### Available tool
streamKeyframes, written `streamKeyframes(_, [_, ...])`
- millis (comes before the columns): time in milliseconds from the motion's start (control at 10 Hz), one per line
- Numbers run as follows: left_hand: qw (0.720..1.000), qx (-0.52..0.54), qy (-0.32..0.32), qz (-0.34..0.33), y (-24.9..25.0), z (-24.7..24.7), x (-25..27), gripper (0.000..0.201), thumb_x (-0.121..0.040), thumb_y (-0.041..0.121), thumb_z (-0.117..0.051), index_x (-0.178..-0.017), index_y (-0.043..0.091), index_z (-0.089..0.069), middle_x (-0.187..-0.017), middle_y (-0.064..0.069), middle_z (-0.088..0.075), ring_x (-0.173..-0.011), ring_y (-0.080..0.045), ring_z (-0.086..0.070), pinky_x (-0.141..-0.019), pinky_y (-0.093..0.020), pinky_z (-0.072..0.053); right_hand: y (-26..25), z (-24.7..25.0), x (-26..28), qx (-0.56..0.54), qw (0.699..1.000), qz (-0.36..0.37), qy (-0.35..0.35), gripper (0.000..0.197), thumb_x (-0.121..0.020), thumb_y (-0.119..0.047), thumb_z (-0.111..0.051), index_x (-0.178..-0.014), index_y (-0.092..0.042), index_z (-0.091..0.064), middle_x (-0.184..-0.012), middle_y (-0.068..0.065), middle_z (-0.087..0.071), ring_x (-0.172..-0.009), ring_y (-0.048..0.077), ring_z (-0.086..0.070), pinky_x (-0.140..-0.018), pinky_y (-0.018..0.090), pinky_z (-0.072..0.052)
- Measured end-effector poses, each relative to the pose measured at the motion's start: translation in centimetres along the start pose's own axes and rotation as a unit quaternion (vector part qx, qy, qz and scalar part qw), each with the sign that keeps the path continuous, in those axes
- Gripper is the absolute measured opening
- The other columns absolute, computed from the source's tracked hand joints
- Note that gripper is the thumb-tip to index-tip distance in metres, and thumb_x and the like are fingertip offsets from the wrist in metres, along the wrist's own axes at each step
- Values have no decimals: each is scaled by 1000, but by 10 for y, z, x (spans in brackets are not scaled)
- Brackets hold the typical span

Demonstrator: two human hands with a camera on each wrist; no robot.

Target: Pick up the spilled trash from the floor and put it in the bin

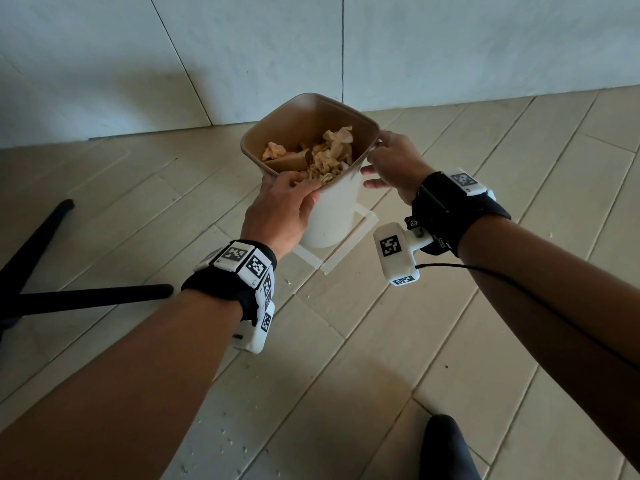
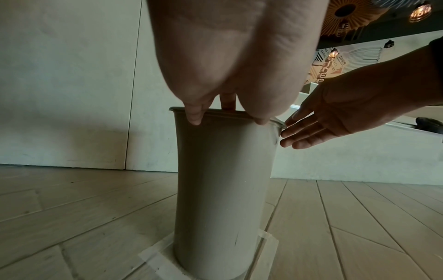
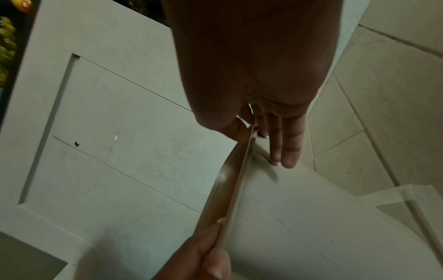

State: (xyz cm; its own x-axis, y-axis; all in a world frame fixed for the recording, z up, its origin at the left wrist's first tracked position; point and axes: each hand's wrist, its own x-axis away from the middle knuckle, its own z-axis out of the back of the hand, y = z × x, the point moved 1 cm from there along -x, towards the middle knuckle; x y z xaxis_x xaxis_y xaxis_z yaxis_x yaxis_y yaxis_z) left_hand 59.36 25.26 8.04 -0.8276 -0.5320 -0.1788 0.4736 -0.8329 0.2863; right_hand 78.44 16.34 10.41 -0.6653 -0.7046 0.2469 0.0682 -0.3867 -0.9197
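Note:
A white bin [image 1: 330, 211] with a brown inside stands on the wooden floor near the wall. Crumpled brown paper trash [image 1: 329, 152] and a paper cup lie inside it. My left hand [image 1: 282, 202] grips the near rim, fingers hooked over the edge; the left wrist view shows its fingertips [image 2: 194, 116] on the bin [image 2: 223, 180]. My right hand [image 1: 391, 161] holds the right corner of the rim. In the right wrist view the rim [image 3: 239, 170] runs between its thumb and its fingers [image 3: 287, 144], which lie straight on the outer wall.
Clear tape marks [image 1: 362, 230] frame the bin's base. Black tripod legs [image 1: 86, 296] lie across the floor at the left. A pale wall [image 1: 311, 46] rises just behind the bin. A dark shoe [image 1: 446, 445] shows at the bottom edge. Small crumbs [image 1: 225, 441] dot the floor.

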Motion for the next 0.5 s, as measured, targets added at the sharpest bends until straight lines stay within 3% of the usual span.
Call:
streamKeyframes(300, [1000, -9, -5, -6, 1, 1, 0, 31, -102, 34, -42, -127, 26, -57, -128, -5, -55, -121, -31, -47, -80, -41, -54, 3, -1, -3, -15, 1000, 3, 9, 47, -94, -1, -40, -139, -10, -50, -118, 8, -66, -100, 22, -67, -69, 31, -60])
streamKeyframes(500, [1000, -25, 0, -11, 5, 9, 2, 33, -101, 35, -44, -132, 29, -53, -134, -5, -52, -118, -32, -52, -85, -47, -55, 2, 1, -4, -17, 1000, 4, 26, 53, -95, -3, -42, -146, -15, -42, -118, 8, -63, -99, 21, -67, -77, 37, -63])
